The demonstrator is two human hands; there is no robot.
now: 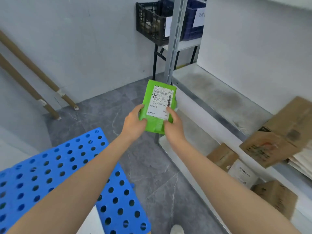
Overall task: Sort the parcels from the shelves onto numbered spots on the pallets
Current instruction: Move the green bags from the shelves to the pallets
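Stands by a blue pallet [50,174] at eight o'clock. Holds a green parcel [158,105] at centre, label up, above the floor [145,168], left hand [133,124] clamped on its lower left edge, right hand [173,127] on its lower right corner. Faces a shelf [211,92] at three o'clock, cardboard boxes [278,137] at four.

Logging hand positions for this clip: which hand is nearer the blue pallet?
Left. The left hand grips the green parcel on the side facing the blue pallet; the right hand grips its other edge, nearer the shelf.
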